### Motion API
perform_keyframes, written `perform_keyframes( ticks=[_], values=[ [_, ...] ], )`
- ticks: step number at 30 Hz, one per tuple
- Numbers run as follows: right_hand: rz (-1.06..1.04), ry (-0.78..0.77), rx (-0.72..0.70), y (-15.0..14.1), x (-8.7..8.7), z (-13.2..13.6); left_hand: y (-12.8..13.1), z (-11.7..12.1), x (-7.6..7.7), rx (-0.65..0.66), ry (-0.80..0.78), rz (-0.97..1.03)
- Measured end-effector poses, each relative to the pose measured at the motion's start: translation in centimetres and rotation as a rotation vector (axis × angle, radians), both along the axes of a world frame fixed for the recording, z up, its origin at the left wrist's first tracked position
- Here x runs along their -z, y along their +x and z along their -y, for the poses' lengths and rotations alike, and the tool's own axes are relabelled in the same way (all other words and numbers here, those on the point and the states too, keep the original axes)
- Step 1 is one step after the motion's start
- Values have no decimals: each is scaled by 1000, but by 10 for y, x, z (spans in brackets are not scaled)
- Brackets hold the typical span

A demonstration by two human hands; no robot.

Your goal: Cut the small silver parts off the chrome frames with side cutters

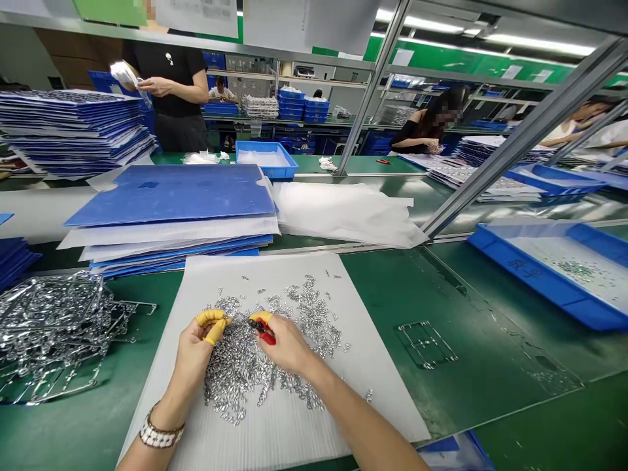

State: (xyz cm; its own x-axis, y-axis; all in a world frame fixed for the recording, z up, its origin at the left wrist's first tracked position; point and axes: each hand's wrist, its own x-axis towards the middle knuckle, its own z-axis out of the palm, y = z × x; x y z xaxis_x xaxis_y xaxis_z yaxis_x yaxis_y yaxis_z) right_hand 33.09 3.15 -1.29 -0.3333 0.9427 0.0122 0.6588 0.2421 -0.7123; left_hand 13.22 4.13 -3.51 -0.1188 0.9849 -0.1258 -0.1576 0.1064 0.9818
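- Currently I have both hands in the head view, working over the loose silver pieces point(235, 383).
- Left hand point(192, 353): yellow finger covers on thumb and fingers, tips brought close together just above the left part of the heap. I can't tell whether a piece sits between them; too small.
- Left wrist: light segmented wristband point(159, 435).
- Right hand point(284, 343): wrapped around red-handled cutters point(267, 338), dark nose pointing toward the left fingertips. Small gap between the two hands. I can't tell if the blades are parted.
- Silver pieces lie on a white sheet point(373, 418), densest under and below the hands, thinning toward the far edge; a few strays sit near the sheet's right side.
- Sheet is flat on the green bench point(373, 278).
- Left of the sheet I see a tangled heap of shiny frames point(53, 320), some stacked, some tilted.
- Right of the sheet, one single frame point(426, 342) lies flat on its own.
- Farther right: blue tray point(527, 275), small greenish bits scattered on its pale lining.
- Beyond the sheet: blue boards point(176, 196) stacked with white layers, and white wrapping sheets point(343, 212) just beside them.
- Across the bench, a standing co-worker point(171, 82) in a black top holds something white; a seated co-worker point(415, 134) bends over the work at right.
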Motion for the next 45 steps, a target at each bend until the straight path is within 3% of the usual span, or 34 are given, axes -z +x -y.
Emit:
perform_keyframes(
  ticks=[4, 8, 12, 15, 18, 23, 29, 38, 45],
  values=[
    [-92, -20, 38, -4, 1, -1, 10, 5, 2, 108, 29, -94],
    [-159, -16, 83, -6, -1, -2, 17, 10, 5, 130, 115, -201],
    [-106, -6, -13, -5, -13, -2, 19, 11, 6, 154, 198, -330],
    [-111, 6, 27, -6, -17, -2, 20, 12, 7, 206, 213, -379],
    [-160, 39, 130, -10, -11, -2, 22, 11, 8, 215, 161, -285],
    [-394, 54, 207, -22, 3, -1, 28, 10, 5, 108, 40, 27],
    [-674, 30, 260, -33, 14, -1, 33, 10, 7, 18, 13, 152],
    [-726, 37, 320, -38, 26, -4, 37, 11, 6, 16, -23, 245],
    [-684, 60, 343, -35, 23, -6, 37, 9, 5, -9, -34, 288]
  ],
)
